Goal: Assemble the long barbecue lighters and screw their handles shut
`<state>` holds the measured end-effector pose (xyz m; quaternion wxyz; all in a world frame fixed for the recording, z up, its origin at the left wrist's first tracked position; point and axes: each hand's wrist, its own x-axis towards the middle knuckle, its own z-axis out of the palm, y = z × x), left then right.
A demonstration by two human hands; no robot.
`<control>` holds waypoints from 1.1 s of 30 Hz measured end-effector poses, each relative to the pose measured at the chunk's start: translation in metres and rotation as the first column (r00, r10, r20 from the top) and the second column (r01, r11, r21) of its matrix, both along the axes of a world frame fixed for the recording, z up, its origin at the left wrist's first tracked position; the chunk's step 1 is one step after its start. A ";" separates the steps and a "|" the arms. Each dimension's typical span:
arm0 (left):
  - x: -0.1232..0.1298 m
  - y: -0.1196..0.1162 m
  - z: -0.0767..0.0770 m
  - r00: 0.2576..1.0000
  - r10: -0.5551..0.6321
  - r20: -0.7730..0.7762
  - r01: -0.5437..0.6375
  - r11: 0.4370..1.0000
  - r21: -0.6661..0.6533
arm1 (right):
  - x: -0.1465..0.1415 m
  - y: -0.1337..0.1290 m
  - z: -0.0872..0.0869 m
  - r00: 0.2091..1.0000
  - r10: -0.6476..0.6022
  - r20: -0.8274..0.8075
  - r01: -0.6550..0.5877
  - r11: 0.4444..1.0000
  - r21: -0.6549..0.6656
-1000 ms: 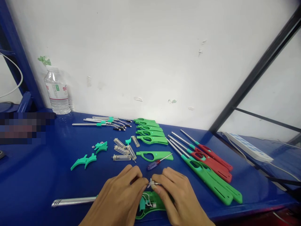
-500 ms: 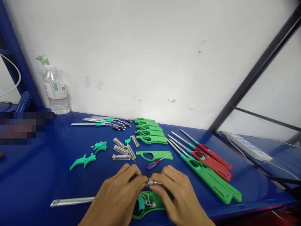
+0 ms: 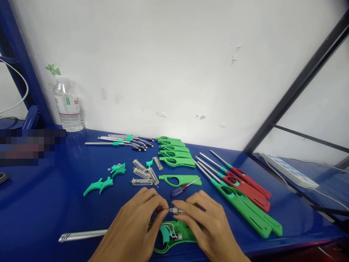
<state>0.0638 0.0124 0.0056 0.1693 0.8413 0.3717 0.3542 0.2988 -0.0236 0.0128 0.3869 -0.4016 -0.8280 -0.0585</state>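
Observation:
My right hand [image 3: 208, 222] pinches a small clear lighter fuel tank [image 3: 178, 210] between thumb and fingers, its valve end facing left. At that valve end, the thumb and forefinger of my left hand [image 3: 143, 214] are closed on the tip; a fine part there is too small to make out. Under both hands lies an opened green lighter casing [image 3: 174, 247] with white wires and a teal trigger [image 3: 165, 234] inside. Its metal tube [image 3: 81, 235] sticks out to the left on the blue table. A purple-handled screwdriver [image 3: 178, 190] rests just beyond my hands.
Several fuel tanks [image 3: 142, 182], teal triggers [image 3: 93, 187], green casing halves [image 3: 177, 162] and wired metal tubes [image 3: 103, 143] lie farther back. Red lighters [image 3: 245, 187] and green lighters [image 3: 242, 207] sit at right. A water bottle [image 3: 68, 105] stands by the wall; a power strip [image 3: 289, 171] is far right.
My left fingertips have drawn slightly left along the valve end, so more of it shows. My right fingers have shifted their hold on the fuel tank. The view has moved slightly.

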 end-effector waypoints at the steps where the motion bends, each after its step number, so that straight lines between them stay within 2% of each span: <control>1: 0.001 0.000 0.000 1.000 0.002 0.003 -0.002 1.000 0.007 | 0.000 0.000 0.000 1.000 0.002 0.004 -0.002 1.000 0.007; 9: 0.003 -0.003 0.006 0.999 -0.016 0.051 0.010 0.994 0.112 | 0.002 -0.002 0.001 1.000 0.005 0.021 -0.006 0.999 0.041; 20: 0.006 -0.003 0.011 0.999 -0.048 0.011 0.045 0.974 0.221 | 0.002 -0.002 0.001 1.000 0.023 0.002 -0.023 0.999 0.040; 24: 0.007 -0.003 0.009 0.999 -0.052 -0.003 0.051 0.970 0.236 | 0.003 -0.001 -0.001 1.000 0.029 -0.006 -0.028 0.999 0.030; 28: 0.006 -0.003 0.006 0.998 -0.051 -0.021 0.054 0.971 0.235 | 0.001 -0.002 -0.001 0.999 0.029 -0.014 -0.029 0.999 -0.021; 33: -0.010 0.003 0.014 0.999 -0.022 -0.038 0.030 0.973 0.230 | -0.001 -0.005 0.001 0.999 0.021 -0.050 -0.028 0.989 -0.148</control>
